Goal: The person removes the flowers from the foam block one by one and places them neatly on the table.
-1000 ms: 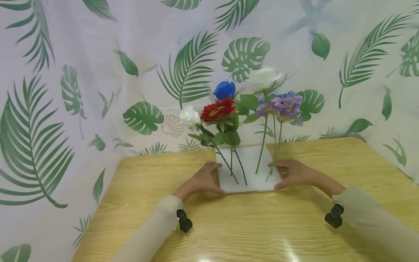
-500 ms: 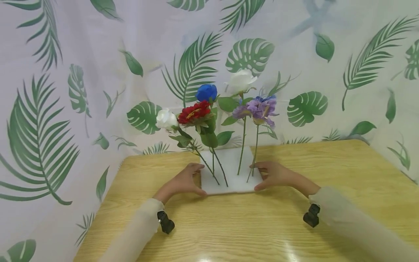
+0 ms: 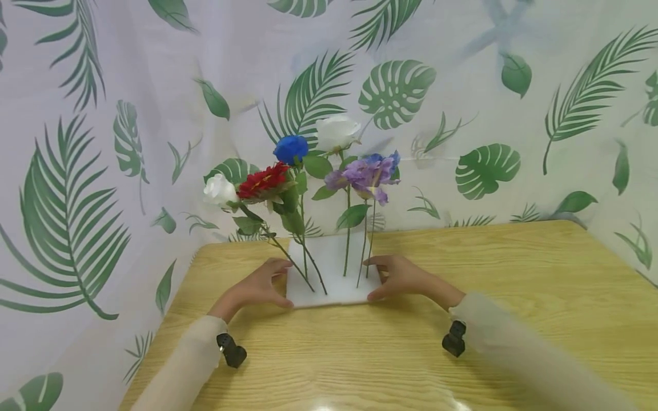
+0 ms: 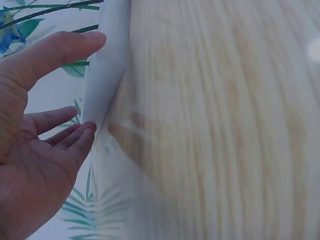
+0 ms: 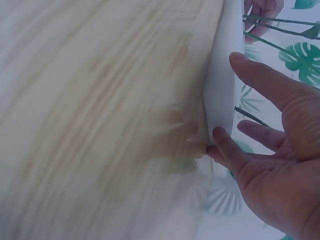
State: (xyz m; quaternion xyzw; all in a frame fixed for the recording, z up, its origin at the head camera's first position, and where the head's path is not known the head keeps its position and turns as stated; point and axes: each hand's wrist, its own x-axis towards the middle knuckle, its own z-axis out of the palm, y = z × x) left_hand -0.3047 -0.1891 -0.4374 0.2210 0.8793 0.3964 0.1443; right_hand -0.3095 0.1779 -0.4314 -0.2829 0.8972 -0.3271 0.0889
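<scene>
A white foam block (image 3: 331, 257) lies flat on the wooden table (image 3: 411, 354) with several artificial flowers stuck upright in it: a white rose (image 3: 219, 189), a red bloom (image 3: 263, 180), a blue rose (image 3: 291, 149), a taller white rose (image 3: 336, 132) and purple blossoms (image 3: 367, 171). My left hand (image 3: 269, 282) presses the block's left side, thumb at the near corner and fingers stretched along the far edge. My right hand (image 3: 396, 277) does the same on the right side. In the wrist views the block (image 4: 107, 60) (image 5: 222, 85) sits between thumb and straight fingers.
A white curtain printed with green leaves (image 3: 390, 91) hangs close behind and left of the table. Bare tabletop stretches to the right and towards me. The table's left edge (image 3: 169, 319) is near my left forearm. Black wrist cameras (image 3: 231, 350) (image 3: 454, 338) hang under both sleeves.
The foam block with its flowers has slid leftwards across the table, with both hands staying pressed on its sides. The flower heads sway a little to the left.
</scene>
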